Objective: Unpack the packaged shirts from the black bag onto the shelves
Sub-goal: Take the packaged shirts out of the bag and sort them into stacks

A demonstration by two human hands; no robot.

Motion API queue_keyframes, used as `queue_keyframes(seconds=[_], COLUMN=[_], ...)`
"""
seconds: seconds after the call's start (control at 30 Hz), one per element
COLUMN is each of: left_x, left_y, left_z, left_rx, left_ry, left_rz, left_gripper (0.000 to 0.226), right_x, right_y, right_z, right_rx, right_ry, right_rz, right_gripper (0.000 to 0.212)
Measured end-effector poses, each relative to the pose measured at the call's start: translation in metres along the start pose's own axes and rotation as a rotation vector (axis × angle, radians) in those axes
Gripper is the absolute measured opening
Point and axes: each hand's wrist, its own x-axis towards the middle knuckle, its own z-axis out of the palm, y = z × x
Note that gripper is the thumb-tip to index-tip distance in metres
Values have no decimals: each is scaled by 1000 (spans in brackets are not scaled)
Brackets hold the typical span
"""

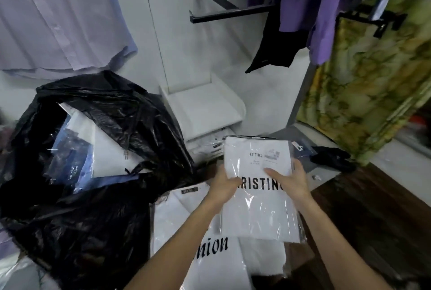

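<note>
I hold a white packaged shirt (258,210) in clear plastic, printed ARISTINO, flat in front of me. My left hand (224,184) grips its left edge and my right hand (291,182) grips its right edge, thumbs on top. The open black bag (88,219) sits at the left with more packaged shirts (77,150), white and blue, showing inside. A white shelf (203,108) juts from the wall beyond the package, with packaged shirts (207,145) stacked under it. More white packages (186,224) lie below my arms.
Pale shirts (58,17) hang at the upper left and purple shirts (303,5) from black wall rails (221,13) at the upper right. A green patterned curtain (363,75) hangs at the right. A black item (333,157) lies on the floor by dark wooden flooring (373,215).
</note>
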Motion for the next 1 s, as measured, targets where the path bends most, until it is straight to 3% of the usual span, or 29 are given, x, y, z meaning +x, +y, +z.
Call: queue_keyframes(seconds=[0.1,0.23,0.47,0.77,0.9,1.0], left_x=[3,3,-32,-180,-240,-263], left_y=[-14,-15,-24,-61,-77,-80], left_z=[15,0,-100,-233,-265,-273], left_rx=[25,-28,-151,-262,-321,-332], left_ry=[6,79,468,1032,1156,1212], left_rz=[-42,-87,-84,-4,4,-2], left_gripper=[42,37,21,24,27,26], right_x=[8,-1,-7,-109,-161,-182], right_y=[41,27,-10,-52,-62,-59], right_z=[-13,5,108,283,332,347], right_rx=[-3,80,72,21,38,108], right_ry=[-42,-67,-372,-867,-1043,-1070], right_rz=[19,41,-44,-195,-231,-164], right_gripper=[71,59,58,48,46,49])
